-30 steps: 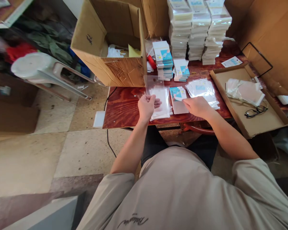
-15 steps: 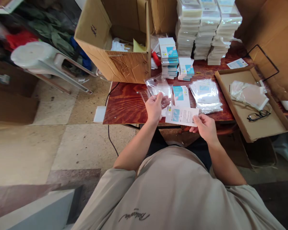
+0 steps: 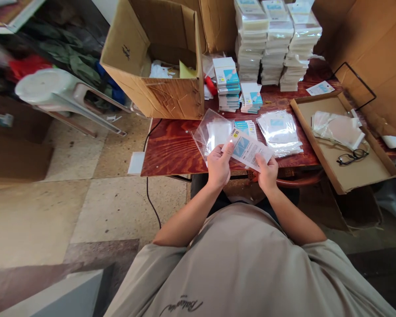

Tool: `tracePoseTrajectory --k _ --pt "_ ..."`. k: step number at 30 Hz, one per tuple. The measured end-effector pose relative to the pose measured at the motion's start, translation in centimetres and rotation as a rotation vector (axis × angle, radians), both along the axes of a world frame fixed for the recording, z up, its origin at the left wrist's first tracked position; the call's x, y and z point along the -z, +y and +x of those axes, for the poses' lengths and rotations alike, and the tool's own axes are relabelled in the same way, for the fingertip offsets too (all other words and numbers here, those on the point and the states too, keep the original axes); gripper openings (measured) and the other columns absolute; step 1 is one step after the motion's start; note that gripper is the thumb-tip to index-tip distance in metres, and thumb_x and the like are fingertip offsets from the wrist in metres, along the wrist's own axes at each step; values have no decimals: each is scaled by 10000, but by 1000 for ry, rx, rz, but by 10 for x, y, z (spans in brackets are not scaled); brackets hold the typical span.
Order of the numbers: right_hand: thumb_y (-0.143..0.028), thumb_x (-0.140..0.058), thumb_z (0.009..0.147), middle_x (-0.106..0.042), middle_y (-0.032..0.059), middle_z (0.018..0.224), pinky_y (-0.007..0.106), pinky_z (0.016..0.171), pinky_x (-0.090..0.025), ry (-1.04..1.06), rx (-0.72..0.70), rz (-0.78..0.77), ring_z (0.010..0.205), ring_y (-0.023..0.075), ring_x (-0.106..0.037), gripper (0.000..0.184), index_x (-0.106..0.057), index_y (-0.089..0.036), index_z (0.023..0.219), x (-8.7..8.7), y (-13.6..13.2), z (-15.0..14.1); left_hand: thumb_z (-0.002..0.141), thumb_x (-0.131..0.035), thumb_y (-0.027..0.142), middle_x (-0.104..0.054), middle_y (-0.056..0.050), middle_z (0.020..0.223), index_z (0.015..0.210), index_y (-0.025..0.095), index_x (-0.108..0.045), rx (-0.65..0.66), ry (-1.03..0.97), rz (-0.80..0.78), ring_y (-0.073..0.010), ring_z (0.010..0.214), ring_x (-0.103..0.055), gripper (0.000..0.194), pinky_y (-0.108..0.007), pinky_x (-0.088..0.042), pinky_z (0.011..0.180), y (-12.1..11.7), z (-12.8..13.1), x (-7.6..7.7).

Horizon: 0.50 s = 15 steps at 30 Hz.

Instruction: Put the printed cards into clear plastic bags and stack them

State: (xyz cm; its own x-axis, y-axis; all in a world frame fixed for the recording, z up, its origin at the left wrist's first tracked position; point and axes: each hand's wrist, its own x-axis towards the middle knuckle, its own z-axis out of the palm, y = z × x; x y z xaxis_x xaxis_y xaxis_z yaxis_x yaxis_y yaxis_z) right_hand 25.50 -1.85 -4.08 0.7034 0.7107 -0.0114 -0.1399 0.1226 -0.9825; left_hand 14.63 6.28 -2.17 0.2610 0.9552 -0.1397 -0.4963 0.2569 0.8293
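A white and blue printed card (image 3: 247, 149) is tilted between my hands above the table's front edge. My right hand (image 3: 268, 172) pinches its lower right end, thumb on top. My left hand (image 3: 218, 166) is closed at the opposite end, its thumb pressing on the card's edge. From the left fingers a transparent plastic bag (image 3: 204, 132) stretches up and away; whether the card's tip is inside it I cannot tell. Behind the held card lie more printed cards (image 3: 250, 127), partly covered. To their right is a pile of bagged cards (image 3: 280, 130).
A tall open carton (image 3: 171, 99) stands at the back left of the wooden table (image 3: 171, 149). Stacks of cards (image 3: 227, 83) and tall stacks of packed bags (image 3: 251, 44) are behind. On the right, a shallow cardboard tray (image 3: 343, 176) holds bags and glasses (image 3: 352, 156).
My right hand has moved left, bringing the card closer to my left hand and tilting it. The left thumb has come down onto the card's end.
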Motion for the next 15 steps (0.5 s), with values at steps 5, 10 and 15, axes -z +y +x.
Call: tracePoseTrajectory --k 5,10,15 --pt "-691 -872 774 -793 64 956 290 530 -592 86 -348 42 718 190 -712 548 -750 -220 1026 0 8 16 691 -1012 483 -829 -91 1041 1018 160 -804 23 -42 8 -284 1070 -787 504 -402 -641 965 8 -9 -7" --pt "-644 -893 797 -691 -8 668 212 363 -345 86 -434 -8 440 80 -474 485 -757 -196 922 -11 4 27 709 -999 485 -831 -79 1073 1022 183 -825 24 6 21 -288 1120 -780 468 -411 -644 993 16 -20 -10" --pt "-633 -967 700 -603 -36 568 219 411 -405 11 -214 -13 483 89 -510 541 -643 -200 685 -22 10 15 719 -986 517 -831 -116 1052 985 157 -813 92 36 12 -361 1188 -761 480 -479 -658 974 5 -17 -10"
